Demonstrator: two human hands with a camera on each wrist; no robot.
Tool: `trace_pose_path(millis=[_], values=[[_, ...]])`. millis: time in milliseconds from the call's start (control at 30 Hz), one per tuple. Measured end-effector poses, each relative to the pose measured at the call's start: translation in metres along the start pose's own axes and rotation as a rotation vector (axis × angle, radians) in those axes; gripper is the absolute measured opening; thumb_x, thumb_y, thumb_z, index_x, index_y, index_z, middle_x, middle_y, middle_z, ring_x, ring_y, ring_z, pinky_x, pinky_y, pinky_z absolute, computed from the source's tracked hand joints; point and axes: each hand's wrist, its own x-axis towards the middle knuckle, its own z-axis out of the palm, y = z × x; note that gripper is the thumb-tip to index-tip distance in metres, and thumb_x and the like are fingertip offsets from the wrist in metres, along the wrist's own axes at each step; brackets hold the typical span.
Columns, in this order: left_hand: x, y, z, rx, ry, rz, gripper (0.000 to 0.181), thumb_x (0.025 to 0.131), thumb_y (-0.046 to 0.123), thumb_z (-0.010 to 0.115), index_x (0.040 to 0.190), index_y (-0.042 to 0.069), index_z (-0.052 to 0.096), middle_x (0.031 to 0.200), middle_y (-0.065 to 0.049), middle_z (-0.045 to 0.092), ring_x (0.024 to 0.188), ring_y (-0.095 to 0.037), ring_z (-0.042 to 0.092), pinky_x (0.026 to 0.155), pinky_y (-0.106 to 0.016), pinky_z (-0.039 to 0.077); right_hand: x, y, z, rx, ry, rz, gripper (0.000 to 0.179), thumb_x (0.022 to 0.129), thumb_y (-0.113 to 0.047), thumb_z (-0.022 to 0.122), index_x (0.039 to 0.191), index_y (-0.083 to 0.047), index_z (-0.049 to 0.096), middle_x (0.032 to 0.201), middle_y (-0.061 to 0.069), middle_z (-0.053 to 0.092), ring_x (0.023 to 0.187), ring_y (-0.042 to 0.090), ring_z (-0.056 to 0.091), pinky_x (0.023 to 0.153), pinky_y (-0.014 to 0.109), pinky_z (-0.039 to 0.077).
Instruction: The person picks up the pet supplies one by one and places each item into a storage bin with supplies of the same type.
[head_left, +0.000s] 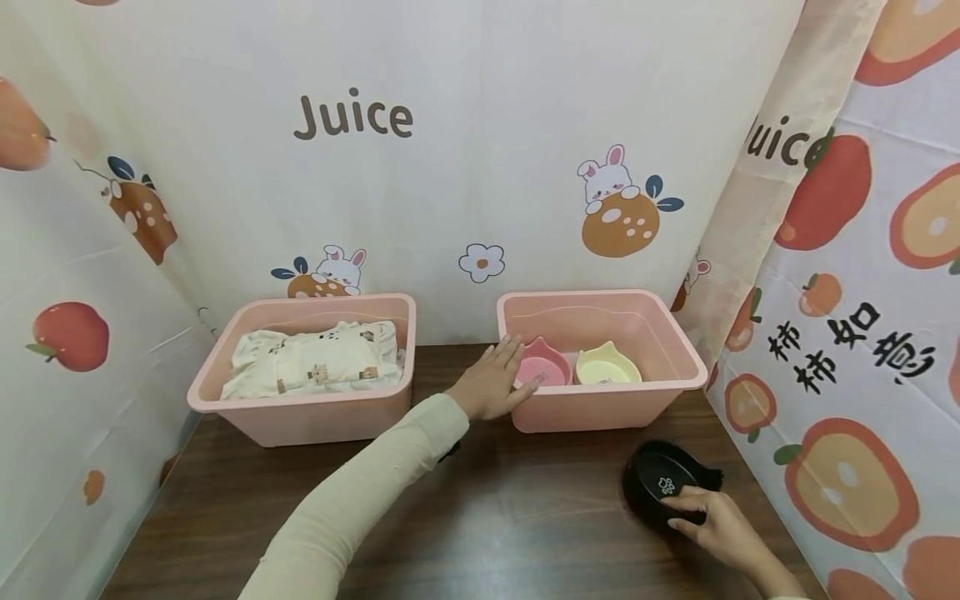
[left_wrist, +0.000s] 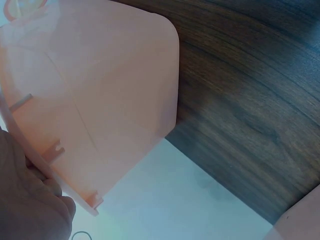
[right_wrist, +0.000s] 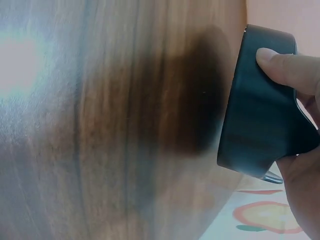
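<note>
My right hand [head_left: 723,533] pinches the rim of a round black bowl [head_left: 651,479] with a white paw print inside and a pointed projection at one side. In the right wrist view the black bowl [right_wrist: 257,102] is held above the wood, its dark shadow apart from it. My left hand [head_left: 491,383] rests on the left rim of the right pink bin [head_left: 600,411], its fingers mostly straight in the head view. A pink bowl [head_left: 546,364] and a pale yellow bowl [head_left: 607,364], both with pointed tips, sit side by side in that bin.
Another pink bin [head_left: 315,421] stands to the left, holding a folded cream cloth [head_left: 315,358] with small prints. Both bins stand at the back of the brown wooden table [head_left: 517,517]. Printed fabric curtains [head_left: 465,125] hang behind and at both sides.
</note>
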Motion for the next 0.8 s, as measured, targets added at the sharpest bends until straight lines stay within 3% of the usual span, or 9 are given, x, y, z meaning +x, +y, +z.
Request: trace_pose_path(millis=[233,567,700,800], values=[[0.000,-0.001,0.000,-0.013,-0.001,-0.007,0.076,0.099,0.056,0.029,0.152,0.003,0.019,0.160,-0.010,0.012,0.148,-0.023,0.006,0.118,-0.041,0.014,0.003,-0.021,-0.009,0.058,0.037,-0.125,0.034,0.060,0.009,0.082,0.092,-0.003,0.076,0.074,-0.016,0.054,0.063,-0.002,0.042,0.051,0.014,0.034],[0.001,-0.001,0.000,0.003,0.000,-0.001,0.078,0.099,0.059,0.024,0.152,0.002,0.019,0.161,-0.010,0.011,0.148,-0.024,0.006,0.118,-0.042,0.015,0.015,-0.056,-0.035,0.028,0.083,-0.256,0.048,0.054,0.014,0.082,0.096,-0.010,0.076,0.075,-0.019,0.053,0.063,-0.003,0.043,0.051,0.010,0.035],[0.002,-0.001,0.000,-0.004,-0.001,0.003,0.076,0.099,0.056,0.028,0.152,0.002,0.019,0.160,-0.011,0.011,0.148,-0.024,0.006,0.118,-0.042,0.016,0.021,-0.067,-0.046,0.022,0.109,-0.311,0.051,0.053,0.014,0.082,0.097,-0.011,0.076,0.076,-0.017,0.054,0.066,-0.003,0.044,0.052,0.011,0.035],[0.001,0.000,-0.001,-0.006,0.000,0.007,0.076,0.099,0.054,0.032,0.152,0.001,0.019,0.160,-0.011,0.012,0.148,-0.025,0.007,0.118,-0.043,0.017,0.027,-0.073,-0.054,0.005,0.119,-0.350,0.028,0.071,-0.007,0.083,0.097,-0.012,0.076,0.076,-0.018,0.054,0.068,-0.004,0.045,0.054,0.010,0.035]])
